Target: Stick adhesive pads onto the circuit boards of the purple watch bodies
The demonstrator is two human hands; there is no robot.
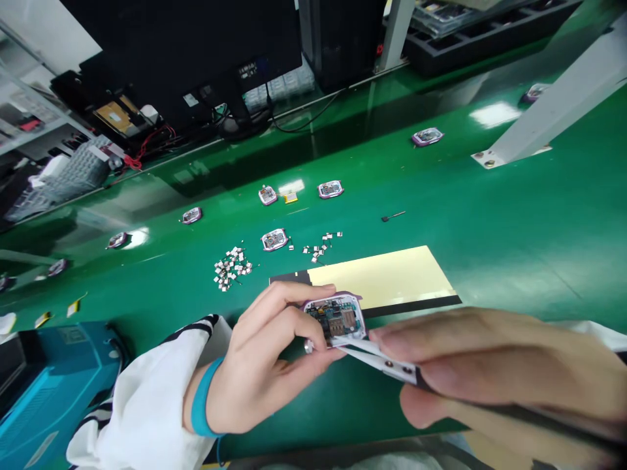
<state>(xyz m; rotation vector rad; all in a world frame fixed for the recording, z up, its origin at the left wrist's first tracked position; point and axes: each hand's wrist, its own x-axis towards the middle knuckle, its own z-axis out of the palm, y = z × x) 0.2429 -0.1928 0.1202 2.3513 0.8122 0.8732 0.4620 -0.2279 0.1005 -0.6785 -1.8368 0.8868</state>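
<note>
A purple-rimmed circuit module (336,318), board facing up, long axis running across the view, sits just below the cream sheet (382,277), pinched in the left hand (259,365); the right hand (470,359) clasps flat tweezers (382,361), tips touching the module's lower edge.

Component piles (232,266) lie beyond the left hand (264,365).

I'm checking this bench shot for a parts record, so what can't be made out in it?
All from the head view:
Underside of the circuit board: hidden by the board itself and the left hand.
Far end of the white riveted tool: hidden by the right hand.
Right hand: cut off by the right edge, and blurred.
Scattered small pieces: too small to identify.
Blue machine: cut off by the left edge.
</note>
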